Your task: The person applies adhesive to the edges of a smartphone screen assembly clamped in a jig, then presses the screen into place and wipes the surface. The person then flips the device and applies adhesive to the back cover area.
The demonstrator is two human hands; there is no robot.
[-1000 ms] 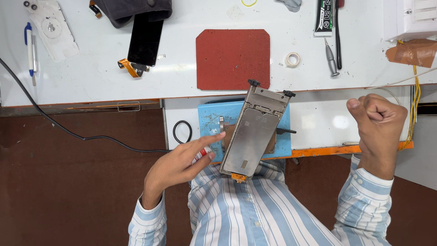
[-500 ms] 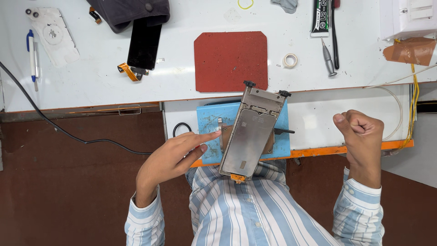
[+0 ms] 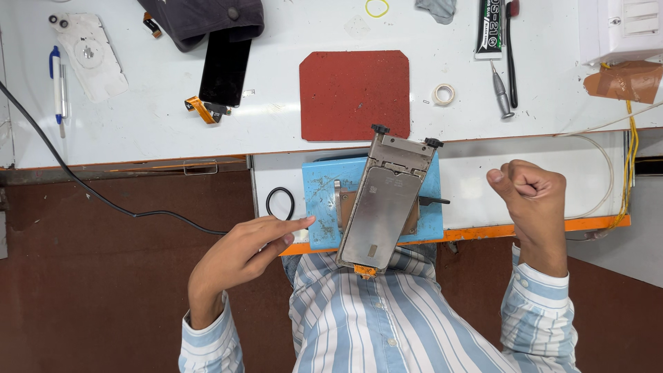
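A metal clamp frame (image 3: pixel 385 200) with two black knobs at its far end lies tilted on a blue mat (image 3: pixel 321 200), its near end overhanging the bench edge toward my striped shirt. My left hand (image 3: pixel 242 255) hovers at the mat's near-left corner, fingers stretched out, fingertips just touching the orange bench edge; it holds nothing. My right hand (image 3: pixel 528 197) is a closed fist raised over the white lower shelf, right of the frame, with nothing visible in it.
A red square pad (image 3: pixel 353 93) lies on the upper white bench. Around it: a black phone screen (image 3: pixel 224 65), dark cloth (image 3: pixel 207 21), pen (image 3: pixel 55 83), tape roll (image 3: pixel 443 93), glue tube (image 3: pixel 489 27), precision screwdriver (image 3: pixel 501 97). A black ring (image 3: pixel 280 202) and cable (image 3: pixel 90 190) lie left.
My right fist has moved left and lower, closer to the frame. My left hand has drifted slightly down-left, off the mat to its near corner. The frame has not moved.
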